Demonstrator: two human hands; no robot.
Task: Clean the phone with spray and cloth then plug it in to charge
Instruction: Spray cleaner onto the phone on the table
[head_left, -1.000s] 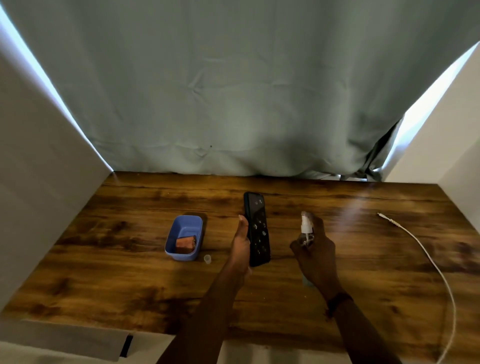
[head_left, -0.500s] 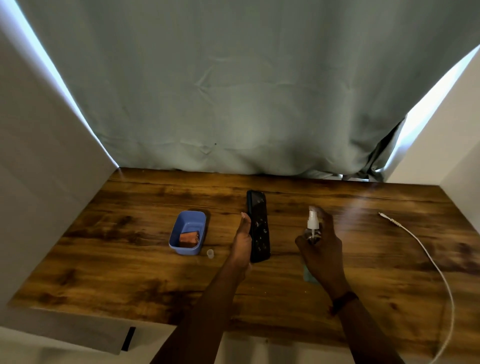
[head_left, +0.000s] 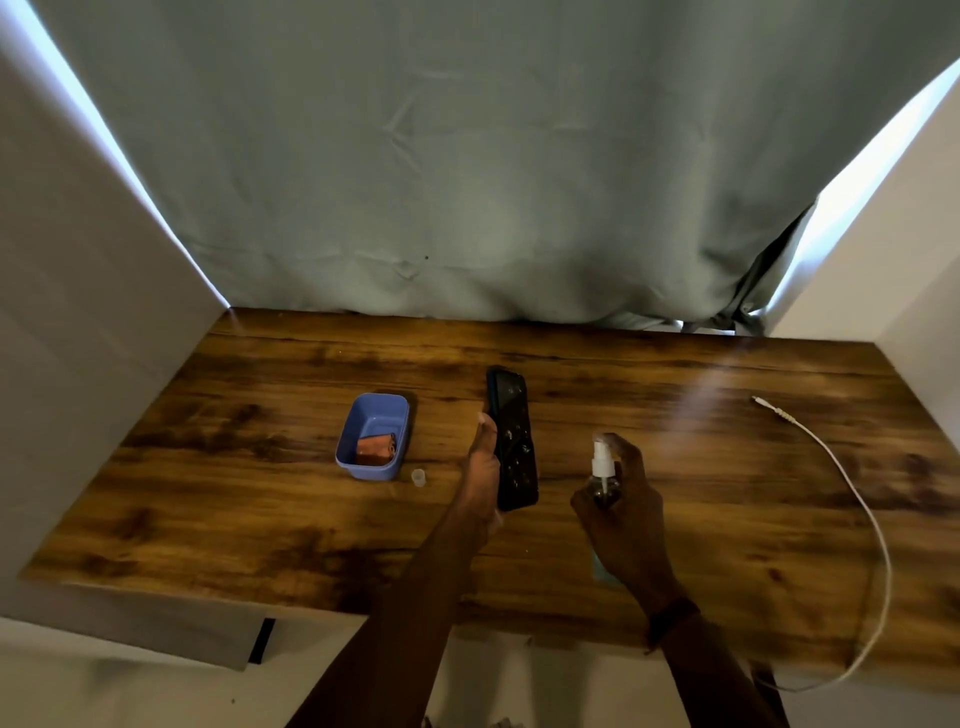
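- Left hand holds the phone up off the wooden surface; thumb along the phone's left edge, the other fingers hidden behind it, closed around the phone.
- Phone is dark, long axis running away from the person, screen tilted toward the right hand; small droplets or specks show on the glass.
- Right hand grips a small spray bottle, fingers wrapped round its clear body, index finger up over the white pump head.
- Nozzle points left at the phone; bottle is just beside the phone, not touching it.
- Bottle upright, held above the surface.
- Dark band on the right wrist.
- Blue plastic tub sits on the surface to the left of the phone, apart from it; a folded orange-brown cloth lies inside at the near end.
- Small clear cap stands on the surface just beside the tub's near right corner.
- White charging cable lies on the right side of the surface, plug end toward the back, well apart from the phone; the cord curves to the near edge and drops off it.
- A pale patch lies on the surface under the right forearm; cannot tell what it is.
- Grey-green curtain hangs behind the surface, white panels at both sides.
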